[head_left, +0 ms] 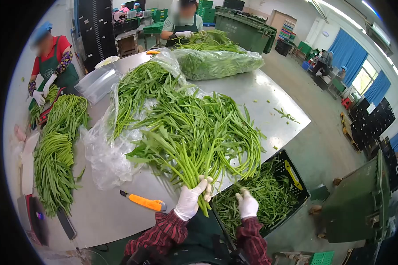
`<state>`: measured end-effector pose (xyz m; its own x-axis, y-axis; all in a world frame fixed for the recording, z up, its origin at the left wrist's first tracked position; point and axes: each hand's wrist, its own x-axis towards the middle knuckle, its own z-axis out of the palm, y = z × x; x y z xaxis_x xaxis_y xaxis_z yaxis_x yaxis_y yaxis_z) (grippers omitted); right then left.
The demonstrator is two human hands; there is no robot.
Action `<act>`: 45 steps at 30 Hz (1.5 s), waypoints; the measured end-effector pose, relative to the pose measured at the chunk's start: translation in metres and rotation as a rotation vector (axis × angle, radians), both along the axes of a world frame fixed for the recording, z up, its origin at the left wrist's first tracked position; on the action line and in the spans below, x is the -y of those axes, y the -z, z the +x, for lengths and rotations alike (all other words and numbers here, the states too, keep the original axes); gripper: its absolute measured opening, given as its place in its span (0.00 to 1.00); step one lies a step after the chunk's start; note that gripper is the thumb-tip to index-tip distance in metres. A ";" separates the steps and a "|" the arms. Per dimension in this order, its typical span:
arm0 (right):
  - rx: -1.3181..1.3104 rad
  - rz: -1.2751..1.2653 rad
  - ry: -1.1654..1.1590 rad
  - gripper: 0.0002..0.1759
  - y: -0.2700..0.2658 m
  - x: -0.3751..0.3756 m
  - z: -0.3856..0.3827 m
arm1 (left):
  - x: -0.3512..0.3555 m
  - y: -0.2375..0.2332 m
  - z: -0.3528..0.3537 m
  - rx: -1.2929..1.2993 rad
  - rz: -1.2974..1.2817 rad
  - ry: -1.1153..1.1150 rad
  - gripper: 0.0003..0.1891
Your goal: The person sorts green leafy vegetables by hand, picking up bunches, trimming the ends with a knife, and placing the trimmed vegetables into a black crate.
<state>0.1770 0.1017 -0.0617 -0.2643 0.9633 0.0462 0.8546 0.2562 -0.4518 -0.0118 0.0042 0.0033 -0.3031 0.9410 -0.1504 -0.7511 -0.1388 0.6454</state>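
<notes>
My left hand (191, 199), in a white glove, is closed round the stems of a bunch of long-leafed greens (186, 164) that look like water spinach. The cut stem ends stick out below the fist, and the leafy tops point away over a large loose pile of the same greens (194, 115). My right hand (247, 205), also gloved, is over a black crate (301, 194) filled with loose leaves (269, 198). Its fingers are curled together; whether anything small is between them I cannot make out. An orange utility knife (142, 201) lies left of my left hand.
Crumpled clear plastic (108, 154) lies on the metal table (278, 95), with stacked greens (57, 154) at left and a bagged heap (221, 64) at the far end. Two co-workers handle greens at left and far side. A green wheeled bin (353, 198) stands right.
</notes>
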 end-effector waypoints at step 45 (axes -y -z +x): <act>-0.182 0.374 -0.419 0.09 -0.004 -0.041 -0.033 | -0.075 0.008 0.003 -0.239 -0.174 -0.213 0.05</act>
